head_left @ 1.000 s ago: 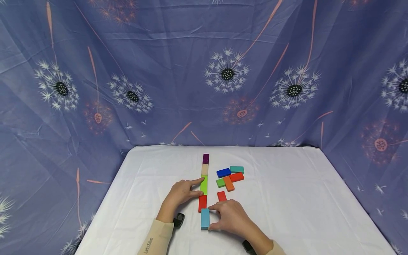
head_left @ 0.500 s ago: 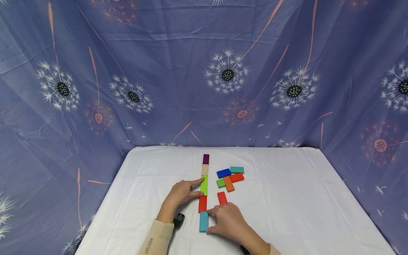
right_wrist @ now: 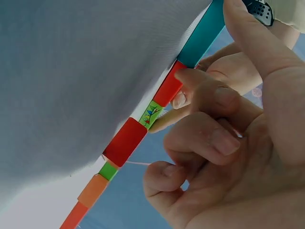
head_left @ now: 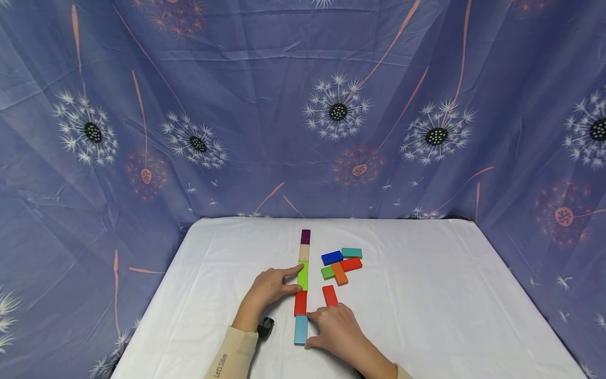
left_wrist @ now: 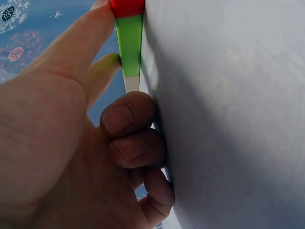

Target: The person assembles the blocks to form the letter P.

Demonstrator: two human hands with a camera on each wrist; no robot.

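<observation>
Behind a white-covered bench [head_left: 426,316], a blue curtain [head_left: 265,105] printed with dandelions. In a row on the bench, a lime block [head_left: 305,279]; beyond it, a wood block [head_left: 304,252], then a purple block [head_left: 305,237]; on its near side, a red block [head_left: 300,303], then a light-blue block [head_left: 300,330].

Left of the lime block, the left hand [head_left: 271,285]: touches it with spread thumb and forefinger, clasps nothing. Near and right of it, the right hand [head_left: 337,329]: presses thumb and forefinger, well spread, to the light-blue block's right side, without pinching. Right of the lime block, a loose cluster of blocks [head_left: 340,273] and, nearer, a spare block [head_left: 330,296].

Could skew the row by pressing unevenly with right thumb and forefinger; might also knock the spare block with the right knuckles.
</observation>
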